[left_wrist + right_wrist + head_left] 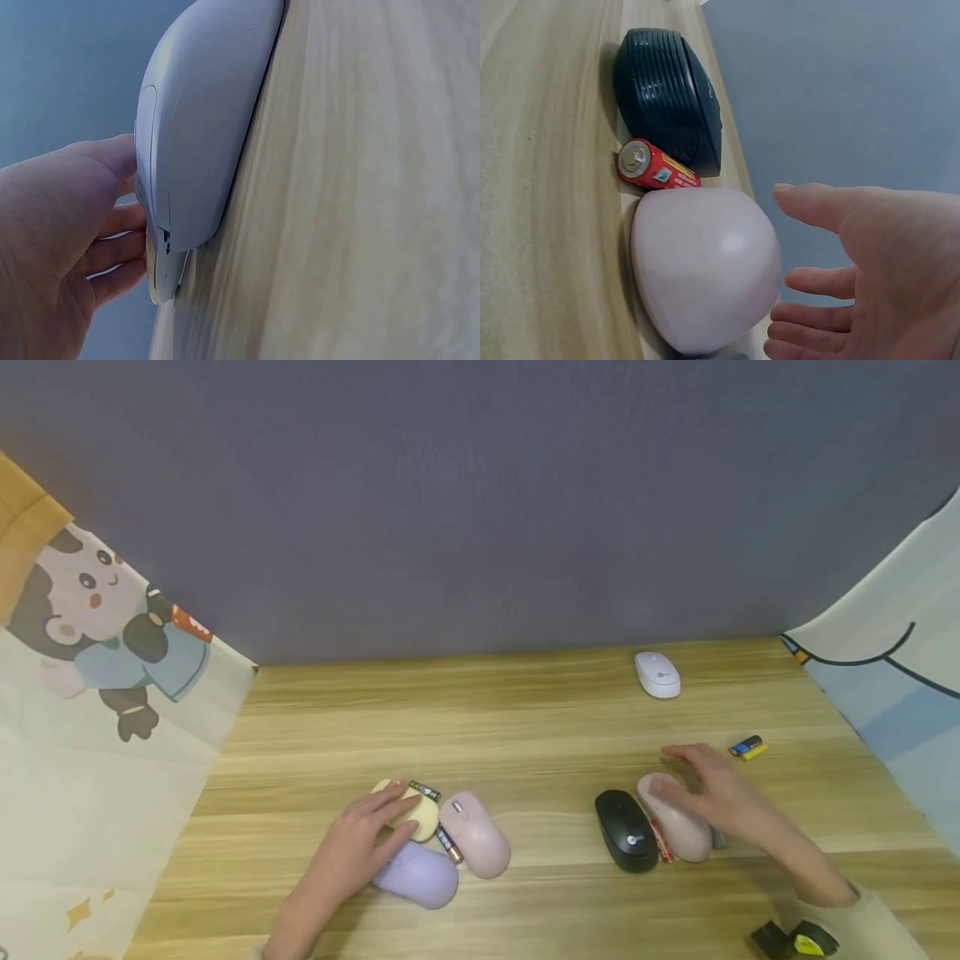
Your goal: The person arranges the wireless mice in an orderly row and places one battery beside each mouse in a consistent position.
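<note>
My left hand [356,847] lies over the yellow mouse [426,820], fingers relaxed on its top, while the thumb reaches over the front of the purple mouse [422,878]. In the left wrist view the purple mouse [202,120] hides part of the yellow one [169,274]. A pink mouse [483,847] lies to their right, with dark-labelled batteries [449,844] beside these mice. My right hand [723,797] hovers by another pink mouse [681,837], fingers extended; the right wrist view shows its palm beside the mouse. A red battery [658,166] lies between that mouse and a black mouse [667,97].
Near the table's back edge is a white mouse [658,675]. Two small batteries [747,747], one blue and black, one yellow, lie beyond the right hand. A grey wall [480,510] stands behind the wooden table [525,727]; printed cloth flanks both sides.
</note>
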Demonstrator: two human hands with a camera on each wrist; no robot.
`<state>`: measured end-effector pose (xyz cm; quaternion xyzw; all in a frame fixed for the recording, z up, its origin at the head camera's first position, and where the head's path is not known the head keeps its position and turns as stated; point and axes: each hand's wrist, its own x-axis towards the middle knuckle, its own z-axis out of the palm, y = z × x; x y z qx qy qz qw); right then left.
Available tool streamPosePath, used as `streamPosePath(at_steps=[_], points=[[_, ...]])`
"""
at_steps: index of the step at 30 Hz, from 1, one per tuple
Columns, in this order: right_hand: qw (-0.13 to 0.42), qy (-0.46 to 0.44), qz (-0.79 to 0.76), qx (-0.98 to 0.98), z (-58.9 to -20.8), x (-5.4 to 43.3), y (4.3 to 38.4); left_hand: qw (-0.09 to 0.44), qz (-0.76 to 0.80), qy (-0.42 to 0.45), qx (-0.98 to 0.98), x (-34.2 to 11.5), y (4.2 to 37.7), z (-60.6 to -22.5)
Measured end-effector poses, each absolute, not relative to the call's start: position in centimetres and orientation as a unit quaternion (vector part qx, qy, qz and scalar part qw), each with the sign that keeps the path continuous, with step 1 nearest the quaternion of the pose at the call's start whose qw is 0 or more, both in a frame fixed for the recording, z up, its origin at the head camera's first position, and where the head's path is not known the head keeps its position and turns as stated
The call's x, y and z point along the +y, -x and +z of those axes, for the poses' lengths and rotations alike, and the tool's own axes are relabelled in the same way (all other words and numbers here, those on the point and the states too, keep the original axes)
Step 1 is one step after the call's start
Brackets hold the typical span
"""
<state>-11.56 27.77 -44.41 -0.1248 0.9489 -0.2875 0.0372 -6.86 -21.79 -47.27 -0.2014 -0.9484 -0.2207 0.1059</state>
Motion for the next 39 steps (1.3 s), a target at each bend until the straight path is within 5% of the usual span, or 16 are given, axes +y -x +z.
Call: streamPosePath(at_steps=[39], points=[[-0.007, 0.15, -0.247, 0.957, -45.9, 26.7, 9.3, 0.12, -0.228, 0.21, -0.943, -21.8, 7.1, -47.6]])
